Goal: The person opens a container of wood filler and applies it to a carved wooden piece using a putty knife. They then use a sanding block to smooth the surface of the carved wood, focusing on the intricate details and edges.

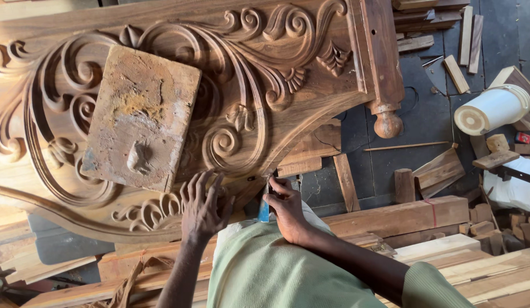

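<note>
A large carved wooden panel [259, 74] with scrolls and leaf shapes fills the upper left of the head view. My left hand [203, 206] rests flat with spread fingers on its lower carved edge. Just to the right, my right hand [286, 206] grips a small tool with a blue handle [264, 210], its tip against the panel's lower rim. A stained square wooden board [140, 117] lies on top of the carving, above my left hand. My knee in light green cloth [265, 268] is below both hands.
A turned wooden post with a ball end [386, 97] runs along the panel's right side. Offcuts and planks [436, 171] litter the dark floor. A white bucket [493, 108] lies tipped at the right. Timber beams [401, 219] sit near my legs.
</note>
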